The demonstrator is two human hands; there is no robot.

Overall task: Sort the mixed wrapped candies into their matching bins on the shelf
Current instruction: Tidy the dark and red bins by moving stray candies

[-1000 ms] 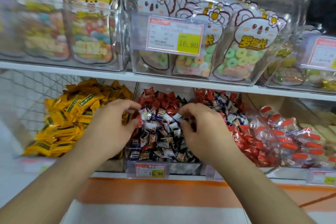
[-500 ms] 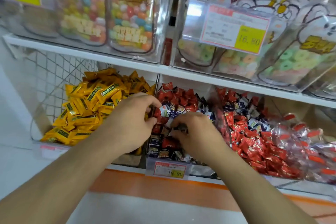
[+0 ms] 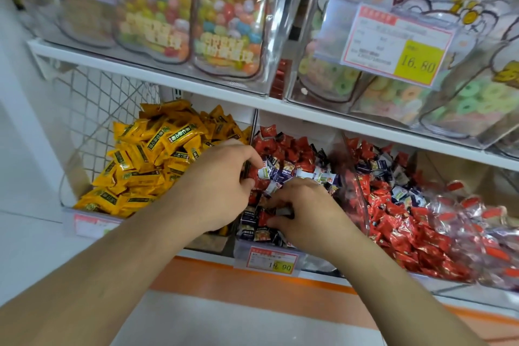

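Left hand (image 3: 222, 188) beside yellow candies (image 3: 146, 160), price tag (image 3: 273, 260) below

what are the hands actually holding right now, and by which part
Left hand pinches a white-and-purple wrapped candy by its end. Right hand curls round red candies in the middle bin; the exact hold is hidden.

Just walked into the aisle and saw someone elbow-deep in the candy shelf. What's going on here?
A person is sorting wrapped candies in the lower shelf bins. Both hands are in the middle bin, which holds a mix of red and dark blue candies. The left hand pinches a small white-and-blue candy; the right hand curls round candies lower in the pile. The yellow candies in the bin to the left look unmixed, while the right bin also mixes red and blue.
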